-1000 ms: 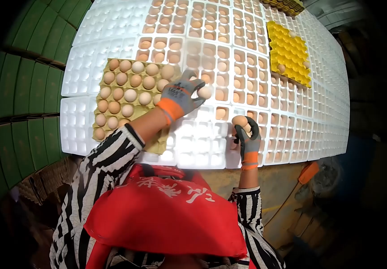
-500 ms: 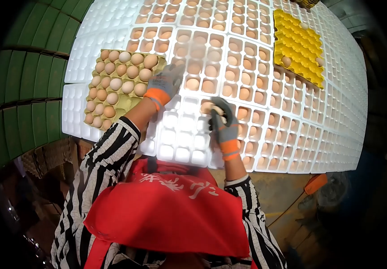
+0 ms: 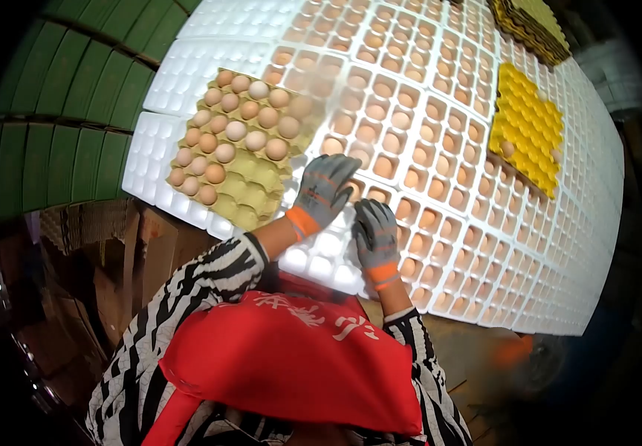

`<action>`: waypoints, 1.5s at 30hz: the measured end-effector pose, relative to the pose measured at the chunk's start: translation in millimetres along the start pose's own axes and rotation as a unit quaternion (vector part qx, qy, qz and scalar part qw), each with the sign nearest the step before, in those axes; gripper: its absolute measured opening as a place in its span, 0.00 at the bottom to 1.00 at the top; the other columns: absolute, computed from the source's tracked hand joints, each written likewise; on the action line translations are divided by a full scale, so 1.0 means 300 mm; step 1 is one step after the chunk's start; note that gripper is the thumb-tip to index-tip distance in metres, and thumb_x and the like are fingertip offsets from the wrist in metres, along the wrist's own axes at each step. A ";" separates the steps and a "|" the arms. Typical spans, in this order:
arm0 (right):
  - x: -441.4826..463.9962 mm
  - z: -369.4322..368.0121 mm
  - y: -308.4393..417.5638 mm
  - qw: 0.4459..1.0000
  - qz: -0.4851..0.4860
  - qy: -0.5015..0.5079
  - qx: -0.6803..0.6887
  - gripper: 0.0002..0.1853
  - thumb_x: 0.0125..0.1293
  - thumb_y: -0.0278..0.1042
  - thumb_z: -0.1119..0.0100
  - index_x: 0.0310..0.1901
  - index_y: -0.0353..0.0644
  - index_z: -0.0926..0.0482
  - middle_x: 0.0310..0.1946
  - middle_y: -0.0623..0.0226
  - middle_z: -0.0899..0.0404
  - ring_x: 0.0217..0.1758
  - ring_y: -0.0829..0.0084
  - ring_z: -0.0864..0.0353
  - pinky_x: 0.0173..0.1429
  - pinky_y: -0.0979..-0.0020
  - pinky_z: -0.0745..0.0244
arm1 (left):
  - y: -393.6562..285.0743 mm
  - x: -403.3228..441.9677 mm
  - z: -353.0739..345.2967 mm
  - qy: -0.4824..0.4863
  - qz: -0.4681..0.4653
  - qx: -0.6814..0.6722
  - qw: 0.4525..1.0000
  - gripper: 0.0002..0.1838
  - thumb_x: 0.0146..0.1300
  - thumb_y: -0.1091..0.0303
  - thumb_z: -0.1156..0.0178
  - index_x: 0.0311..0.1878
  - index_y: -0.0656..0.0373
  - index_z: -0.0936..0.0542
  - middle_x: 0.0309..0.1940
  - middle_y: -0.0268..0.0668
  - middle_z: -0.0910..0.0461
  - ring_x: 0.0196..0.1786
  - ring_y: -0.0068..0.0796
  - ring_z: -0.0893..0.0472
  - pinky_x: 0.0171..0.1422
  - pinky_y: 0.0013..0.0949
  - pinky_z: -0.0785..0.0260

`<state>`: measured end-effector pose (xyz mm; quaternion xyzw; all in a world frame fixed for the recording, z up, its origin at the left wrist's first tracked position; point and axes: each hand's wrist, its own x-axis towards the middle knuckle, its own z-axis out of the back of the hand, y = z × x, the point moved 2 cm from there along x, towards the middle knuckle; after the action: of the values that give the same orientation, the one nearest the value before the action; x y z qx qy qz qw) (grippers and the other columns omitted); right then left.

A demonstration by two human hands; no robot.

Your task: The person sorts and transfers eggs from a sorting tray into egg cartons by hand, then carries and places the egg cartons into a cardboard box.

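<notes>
My left hand (image 3: pixel 325 186), in a grey glove with an orange cuff, is cupped over the near part of a white foam tray (image 3: pixel 290 262). An egg (image 3: pixel 354 190) shows at its fingertips; the palm side is hidden. Close on its right, my right hand (image 3: pixel 375 232), gloved alike, bends its fingers down into the tray's cells. Whatever those fingers hold is out of sight. Left of my hands, a pulp egg tray (image 3: pixel 250 187) carries many brown eggs (image 3: pixel 236 131), with bare cups at its near right side.
Joined white foam trays full of eggs (image 3: pixel 437 188) spread across the table. A yellow egg tray (image 3: pixel 533 126) holding a few eggs lies on them at right, with stacked trays (image 3: pixel 533 33) beyond. Green boxes (image 3: pixel 46 97) line the left; cardboard (image 3: pixel 143 260) stands below the table edge.
My left hand has moved from beside the pulp tray to the foam tray, close to my right hand. An egg seen in my right fingers before is now hidden. The view has shifted.
</notes>
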<state>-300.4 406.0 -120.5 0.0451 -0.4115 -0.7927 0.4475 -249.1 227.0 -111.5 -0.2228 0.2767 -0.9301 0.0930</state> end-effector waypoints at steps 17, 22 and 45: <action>0.476 -0.358 0.251 0.986 -0.115 0.045 0.115 0.25 0.58 0.34 0.31 0.59 0.45 0.21 0.51 0.59 0.20 0.57 0.58 0.21 0.57 0.61 0.22 | 0.469 0.018 0.502 0.149 0.017 0.001 0.989 0.20 0.63 0.66 0.36 0.58 0.51 0.23 0.50 0.34 0.21 0.47 0.30 0.21 0.54 0.35 0.28; 0.448 -0.234 0.275 0.836 -0.283 -0.073 0.464 0.21 0.63 0.28 0.39 0.58 0.34 0.23 0.49 0.64 0.21 0.53 0.70 0.20 0.57 0.68 0.22 | 0.596 0.011 0.572 0.044 0.263 -0.512 0.816 0.21 0.65 0.68 0.37 0.60 0.57 0.25 0.52 0.30 0.21 0.45 0.19 0.20 0.49 0.27 0.24; 0.750 -0.321 0.226 0.961 -0.195 0.067 -0.187 0.28 0.54 0.41 0.26 0.58 0.52 0.20 0.62 0.58 0.26 0.54 0.54 0.19 0.59 0.57 0.22 | 0.549 0.406 0.414 0.263 0.009 0.167 0.950 0.21 0.60 0.59 0.31 0.55 0.53 0.18 0.60 0.45 0.25 0.59 0.46 0.20 0.60 0.43 0.25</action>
<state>-346.6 161.3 -70.0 0.0928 -0.2081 -0.9225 0.3116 -290.7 -4.5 -66.0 0.0512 0.1335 -0.9878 0.0612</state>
